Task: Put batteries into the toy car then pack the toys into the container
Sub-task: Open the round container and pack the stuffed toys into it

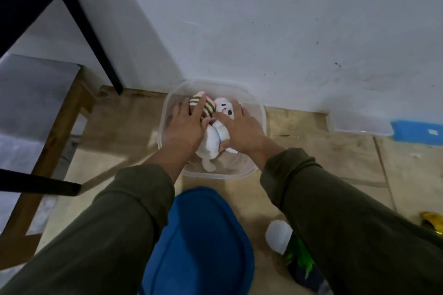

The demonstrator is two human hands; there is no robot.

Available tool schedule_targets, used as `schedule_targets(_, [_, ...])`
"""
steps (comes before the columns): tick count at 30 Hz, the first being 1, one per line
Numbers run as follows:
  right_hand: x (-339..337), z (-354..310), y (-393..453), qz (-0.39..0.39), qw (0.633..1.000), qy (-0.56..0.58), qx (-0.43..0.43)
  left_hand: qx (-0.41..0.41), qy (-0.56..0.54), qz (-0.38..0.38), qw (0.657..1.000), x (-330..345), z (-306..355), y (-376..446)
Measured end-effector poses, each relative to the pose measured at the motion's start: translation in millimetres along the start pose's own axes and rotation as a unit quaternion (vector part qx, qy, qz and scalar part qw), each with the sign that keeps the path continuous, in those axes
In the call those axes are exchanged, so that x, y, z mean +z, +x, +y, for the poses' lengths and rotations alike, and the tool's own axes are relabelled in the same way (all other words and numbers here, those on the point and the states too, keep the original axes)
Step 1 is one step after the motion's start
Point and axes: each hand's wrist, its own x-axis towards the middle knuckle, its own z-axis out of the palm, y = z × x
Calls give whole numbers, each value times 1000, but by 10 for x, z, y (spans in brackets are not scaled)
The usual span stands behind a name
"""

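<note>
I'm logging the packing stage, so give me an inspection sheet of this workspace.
Surface: tan floor, worn, by a white wall.
Job's things: clear container on the floor holding a striped plush and a white plush; blue lid lies off, nearer the person. Toy car not identifiable.
Clutter: white object, green item, gold wrapper.
Hands: left hand and right hand press flat on the plush toys.
Cables: nothing seen.
Surroundings: wooden bench, black frame.

Brown-striped plush [200, 105], white plush [217, 135], blue lid [203, 242], olive sleeves [115, 230].
</note>
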Motion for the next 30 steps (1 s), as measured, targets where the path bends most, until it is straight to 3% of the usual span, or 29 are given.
schedule_targets(3, [-40,20,-75,-1,1000,4,4,1,-6,11,1000,-7,17,-30])
schedule_targets(7, [-181,101,-247,17,998,55,-35,36,26,85,995,-39,23,-159])
schedule_targets(13, [-385,317,-729,179,975,118,-52,107,-12,205,973,-245,299,-508])
schedule_targets(16, [-357,526,-1087,181,974,132,-45,170,-78,219,957,-222,494,-827])
schedule_targets(18, [-263,702,-1361,162,979,118,-36,224,-66,229,945,-94,619,-1083])
schedule_targets(21, [-49,957,-1844,135,980,144,-12,262,-84,137,952,194,822,-1498])
schedule_targets(24, [201,1139,-2340,92,977,194,8,258,-69,-21,964,511,1035,-1848])
schedule_targets(27, [500,1263,-2763,37,978,201,32,247,3,-176,953,799,1164,-2061])
schedule_targets(30, [795,1299,-3076,3,980,195,41,226,6,-168,959,978,1218,-2213])
